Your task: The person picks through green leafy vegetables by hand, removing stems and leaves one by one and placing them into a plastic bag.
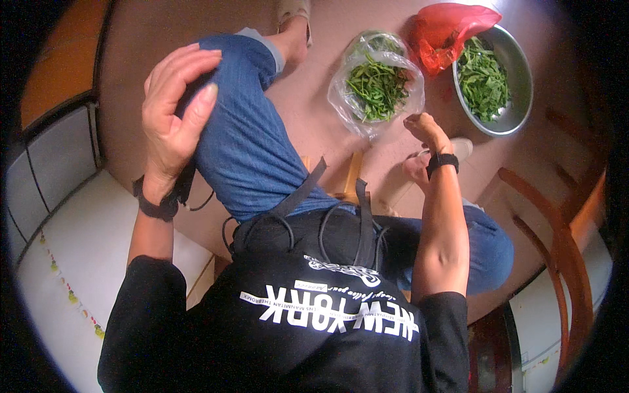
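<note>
My left hand (179,105) is raised over my left knee in blue jeans (241,123). Its thumb stands apart from the fingers and it holds nothing. My right hand (423,130) is close to the lower right edge of a clear plastic bag (339,100). Its fingers are bent and partly hidden, so I cannot tell whether they grip anything. Cut leafy greens (378,88) lie in the bag's open mouth, on the floor. Right of it, a metal basin (522,91) holds more leafy greens (484,81). A red plastic bag (449,32) lies over the basin's upper left rim.
A wooden chair (555,226) stands at the right. White furniture (108,236) with a fruit-pattern trim is at the left. Below my lap shows a wooden stool leg (354,172). Dark straps and cords (363,211) hang at my waist. Pinkish floor tiles (172,22) spread around my feet.
</note>
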A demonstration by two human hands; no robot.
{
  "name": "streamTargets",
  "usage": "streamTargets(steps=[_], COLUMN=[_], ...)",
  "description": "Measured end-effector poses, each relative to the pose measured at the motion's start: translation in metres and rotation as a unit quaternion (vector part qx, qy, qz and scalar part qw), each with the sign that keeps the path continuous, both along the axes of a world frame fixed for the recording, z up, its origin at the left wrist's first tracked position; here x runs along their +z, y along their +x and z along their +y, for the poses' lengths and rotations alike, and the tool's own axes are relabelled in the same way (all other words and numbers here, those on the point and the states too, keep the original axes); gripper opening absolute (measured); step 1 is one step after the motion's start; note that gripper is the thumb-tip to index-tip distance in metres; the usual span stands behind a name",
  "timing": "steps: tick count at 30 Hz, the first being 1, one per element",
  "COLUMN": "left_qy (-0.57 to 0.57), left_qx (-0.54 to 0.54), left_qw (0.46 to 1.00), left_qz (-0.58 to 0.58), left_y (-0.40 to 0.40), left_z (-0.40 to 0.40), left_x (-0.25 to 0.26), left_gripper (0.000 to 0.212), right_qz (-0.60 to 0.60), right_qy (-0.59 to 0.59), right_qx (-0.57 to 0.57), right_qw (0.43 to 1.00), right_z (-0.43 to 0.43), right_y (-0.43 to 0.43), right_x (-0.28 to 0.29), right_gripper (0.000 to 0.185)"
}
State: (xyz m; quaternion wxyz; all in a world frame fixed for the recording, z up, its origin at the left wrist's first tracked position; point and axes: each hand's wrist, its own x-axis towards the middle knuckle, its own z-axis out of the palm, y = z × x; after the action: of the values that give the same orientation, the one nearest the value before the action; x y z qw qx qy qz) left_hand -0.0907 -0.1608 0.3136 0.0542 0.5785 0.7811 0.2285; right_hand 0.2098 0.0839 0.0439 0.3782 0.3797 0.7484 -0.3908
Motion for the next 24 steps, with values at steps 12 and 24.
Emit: streamTargets(steps=[12, 24], left_qy=[-0.022, -0.015], left_qx=[-0.019, -0.012], left_qw=[0.999, 0.999], left_qz=[0.036, 0.044], left_y=[0.005, 0.003], left_z=[0.011, 0.008], left_x=[0.004, -0.003], left_gripper=[0.029, 0.027], right_qz=[-0.048, 0.094], right_qy=[-0.08, 0.133], right_qx=[-0.089, -0.182], right_qw=[0.992, 0.97], right_z=[0.0, 0.059], right_y=[-0.009, 0.003], right_x=[-0.019, 0.031], right_gripper=[0.042, 0.044])
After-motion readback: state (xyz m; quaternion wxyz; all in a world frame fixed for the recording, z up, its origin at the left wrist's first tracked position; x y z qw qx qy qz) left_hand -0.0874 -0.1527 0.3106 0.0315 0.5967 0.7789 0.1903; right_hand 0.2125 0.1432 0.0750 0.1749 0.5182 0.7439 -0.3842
